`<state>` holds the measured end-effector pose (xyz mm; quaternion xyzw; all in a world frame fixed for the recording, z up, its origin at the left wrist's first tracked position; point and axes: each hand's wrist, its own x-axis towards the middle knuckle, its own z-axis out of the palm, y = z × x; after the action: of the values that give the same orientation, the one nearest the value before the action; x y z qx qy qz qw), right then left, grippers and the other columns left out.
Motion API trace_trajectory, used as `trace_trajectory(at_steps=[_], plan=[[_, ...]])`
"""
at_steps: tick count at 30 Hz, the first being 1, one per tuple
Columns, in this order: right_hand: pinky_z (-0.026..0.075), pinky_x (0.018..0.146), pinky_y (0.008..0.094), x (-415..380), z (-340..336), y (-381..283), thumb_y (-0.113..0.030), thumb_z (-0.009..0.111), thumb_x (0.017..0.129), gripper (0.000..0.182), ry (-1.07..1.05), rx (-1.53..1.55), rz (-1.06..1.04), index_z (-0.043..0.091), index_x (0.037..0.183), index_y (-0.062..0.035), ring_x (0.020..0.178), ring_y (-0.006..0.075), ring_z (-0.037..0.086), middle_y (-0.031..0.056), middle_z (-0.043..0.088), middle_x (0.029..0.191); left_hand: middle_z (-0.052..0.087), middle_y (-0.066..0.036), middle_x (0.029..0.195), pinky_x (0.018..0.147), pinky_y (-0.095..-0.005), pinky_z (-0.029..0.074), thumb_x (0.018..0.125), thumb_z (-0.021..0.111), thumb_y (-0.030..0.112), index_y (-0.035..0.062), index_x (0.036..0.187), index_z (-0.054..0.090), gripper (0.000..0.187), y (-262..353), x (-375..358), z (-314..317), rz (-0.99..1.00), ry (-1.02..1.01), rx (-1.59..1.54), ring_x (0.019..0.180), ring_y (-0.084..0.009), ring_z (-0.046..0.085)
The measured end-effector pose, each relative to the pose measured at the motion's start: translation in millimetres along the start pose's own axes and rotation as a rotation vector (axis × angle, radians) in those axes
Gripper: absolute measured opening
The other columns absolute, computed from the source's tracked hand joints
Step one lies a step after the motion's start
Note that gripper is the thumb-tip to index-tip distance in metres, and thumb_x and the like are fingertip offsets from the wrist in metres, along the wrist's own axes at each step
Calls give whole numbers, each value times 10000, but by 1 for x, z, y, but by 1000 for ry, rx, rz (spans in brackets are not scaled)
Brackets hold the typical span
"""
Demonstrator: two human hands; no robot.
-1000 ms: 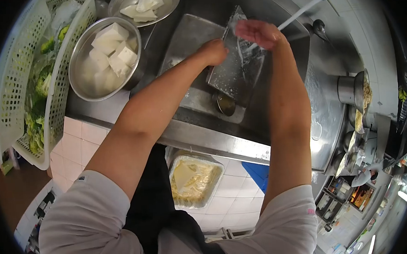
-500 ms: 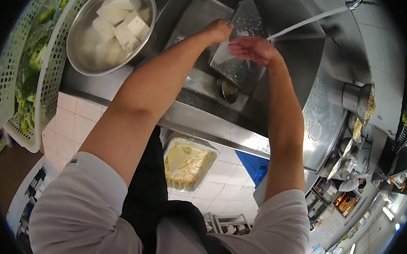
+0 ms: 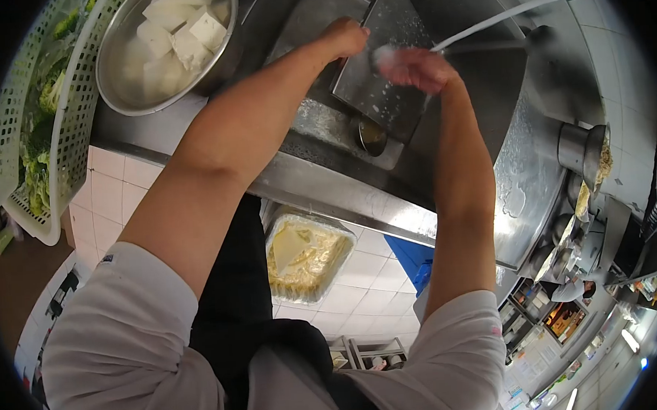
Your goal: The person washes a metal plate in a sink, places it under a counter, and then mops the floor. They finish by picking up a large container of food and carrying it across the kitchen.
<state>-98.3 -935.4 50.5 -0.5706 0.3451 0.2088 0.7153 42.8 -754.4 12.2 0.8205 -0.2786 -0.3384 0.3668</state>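
In the sink (image 3: 472, 108), my left hand (image 3: 346, 38) is closed on the upper edge of a tilted metal tray (image 3: 367, 88), whose surface is wet with droplets. My right hand (image 3: 418, 69), smeared by motion, is above the tray with its fingers stretched out. A whitish blur, which looks like splashing water, lies at its fingertips. Close behind this hand ends a long white hose (image 3: 501, 21). Below the tray, a small round metal vessel (image 3: 372, 137) with yellowish liquid sits in the sink.
A metal bowl (image 3: 107, 83) with white tofu blocks (image 3: 186, 38) in cloudy water stands left, beside a perforated basket (image 3: 72, 137) of broccoli. A foil-like tray (image 3: 309, 258) of yellowish food is below the sink edge. Pots (image 3: 579, 143) stand right; a person (image 3: 569, 291) is far off.
My right hand has shifted slightly across the tray and is now blurred. My left hand keeps its hold on the edge. The whole view has moved a little.
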Motion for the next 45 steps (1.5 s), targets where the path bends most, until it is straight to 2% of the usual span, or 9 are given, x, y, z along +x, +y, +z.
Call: trace_trajectory(at_steps=[2,6,11,17,23,27,34,37,45], plan=[[523,753,284,1,-8,7,-91,551,908,254,-22,-353,283,626,1140,-22,883,201,643,72,673,970,657,-203,1081,854,-406,476,938,537,330,-2,1145,626,400,-1,2,3,-93,-40,-54,993,-328,624],[579,696,309,30,-66,21,-55,552,905,218,453,166,-172,602,1080,66,872,212,648,124,649,937,635,-185,1166,880,-387,478,925,561,335,-1,1201,602,437,-5,2,2,-75,22,59,1037,-315,616],[602,775,333,26,-67,-1,11,518,906,232,384,430,-383,547,1107,123,880,251,649,166,623,999,680,-176,873,707,-410,527,925,510,325,-8,979,671,374,-2,-1,7,28,283,2,686,-295,668],[591,828,350,21,-56,-27,23,485,914,261,230,445,-409,525,1140,146,898,290,646,201,619,1007,637,-170,1172,875,-369,477,893,613,299,-11,1253,566,477,28,-12,-11,-116,-50,-260,1026,-289,624],[544,925,397,0,-49,-71,14,450,933,255,206,397,-451,506,1138,157,997,325,624,220,615,1047,670,-174,891,680,-372,512,901,589,275,5,1008,664,300,70,-10,4,312,126,84,767,-254,656],[530,946,429,1,-53,-93,5,457,930,270,221,397,-559,526,1128,176,994,339,622,238,610,1061,653,-174,731,602,-378,516,902,570,256,-10,890,655,279,89,-11,1,198,5,-58,592,-276,651],[490,997,423,-10,-68,-85,12,506,891,340,-320,326,-561,487,1201,150,1047,363,606,245,588,1139,673,-173,839,739,-399,511,901,560,257,1,933,655,275,82,3,6,328,93,82,764,-305,665],[529,944,394,-5,-68,-96,23,516,889,285,382,267,-561,514,1153,132,1002,337,625,208,599,1100,677,-183,910,799,-412,492,895,562,265,14,990,654,284,84,-3,8,293,83,4,876,-324,650],[568,862,369,-40,-22,-94,3,460,936,234,130,138,-342,569,1111,113,976,285,634,183,630,1023,672,-185,991,826,-407,491,877,585,253,45,1079,658,299,79,5,10,208,4,-58,930,-319,644]])
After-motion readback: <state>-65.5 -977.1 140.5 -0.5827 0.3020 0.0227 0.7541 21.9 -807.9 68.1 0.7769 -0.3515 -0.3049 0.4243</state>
